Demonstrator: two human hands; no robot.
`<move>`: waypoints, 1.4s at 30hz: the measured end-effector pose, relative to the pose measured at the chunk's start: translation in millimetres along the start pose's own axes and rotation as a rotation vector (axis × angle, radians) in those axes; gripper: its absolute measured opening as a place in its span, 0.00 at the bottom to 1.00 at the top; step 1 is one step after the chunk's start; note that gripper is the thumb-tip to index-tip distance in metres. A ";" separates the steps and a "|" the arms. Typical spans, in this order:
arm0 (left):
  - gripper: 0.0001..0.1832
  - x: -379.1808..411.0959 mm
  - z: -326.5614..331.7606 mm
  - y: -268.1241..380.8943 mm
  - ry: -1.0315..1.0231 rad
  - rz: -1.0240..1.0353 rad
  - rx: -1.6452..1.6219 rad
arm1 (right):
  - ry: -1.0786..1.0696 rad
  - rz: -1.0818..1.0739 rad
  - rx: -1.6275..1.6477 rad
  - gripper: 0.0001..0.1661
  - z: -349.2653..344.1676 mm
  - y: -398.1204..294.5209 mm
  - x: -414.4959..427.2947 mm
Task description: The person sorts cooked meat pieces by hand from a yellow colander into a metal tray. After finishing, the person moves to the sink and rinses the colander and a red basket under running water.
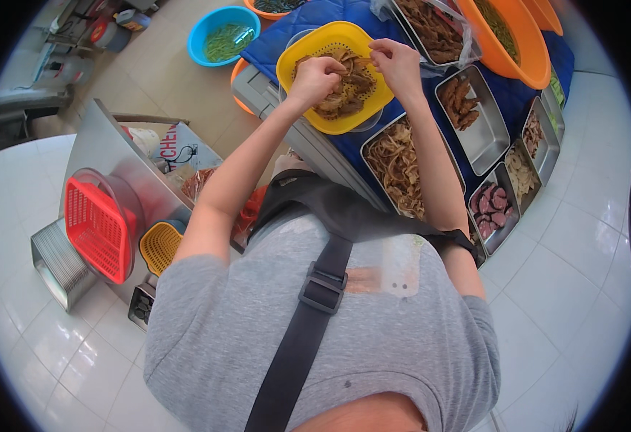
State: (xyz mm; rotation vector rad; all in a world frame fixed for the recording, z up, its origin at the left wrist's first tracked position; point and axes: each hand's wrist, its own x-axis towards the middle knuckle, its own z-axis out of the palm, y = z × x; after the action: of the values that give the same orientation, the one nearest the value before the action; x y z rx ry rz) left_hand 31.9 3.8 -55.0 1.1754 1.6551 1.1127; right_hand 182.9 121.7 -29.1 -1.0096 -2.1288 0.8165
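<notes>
A yellow plastic colander (pixel 329 32) holds brown, cooked-looking food pieces (pixel 347 97) at the upper middle. My left hand (pixel 318 81) is over its left side, fingers pinched at a piece of this food. At the colander's right edge, my right hand (pixel 393 65) pinches a thin brown strip that stretches towards the pile. A metal tray of shredded brown food (pixel 399 173) lies below the colander, partly hidden by my right forearm. To the right of that forearm, a steel tray (pixel 485 140) has brown pieces at its upper end, which look like chicken feet.
More trays, one with dark-edged pink slices (pixel 491 208), line the right side. Above them stands an orange basin (pixel 536 65). A blue basin (pixel 196 40) with green vegetables in liquid is at upper left. Red basket (pixel 96 227), yellow basket (pixel 161 245) and stacked metal trays (pixel 64 264) lie left.
</notes>
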 end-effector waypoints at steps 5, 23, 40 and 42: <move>0.11 19.8 23.1 -24.6 -0.160 0.104 0.705 | -0.128 -0.014 -0.267 0.08 -20.3 -24.9 -18.1; 0.13 23.3 -7.8 -13.7 0.161 0.259 0.323 | -0.424 -0.140 -0.728 0.04 52.6 1.8 -26.0; 0.05 60.0 41.9 -12.0 -0.029 0.574 1.119 | -0.145 0.496 0.153 0.08 -114.4 -46.3 -93.4; 0.06 55.0 37.1 -1.2 0.026 0.521 0.890 | -0.119 0.614 0.462 0.08 -118.8 -35.1 -107.7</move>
State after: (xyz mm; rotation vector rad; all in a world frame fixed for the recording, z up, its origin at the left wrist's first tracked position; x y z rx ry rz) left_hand 52.9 64.1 -73.4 2.2543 1.9876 0.6461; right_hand 311.7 46.2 39.1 -1.3891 -1.5931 1.6061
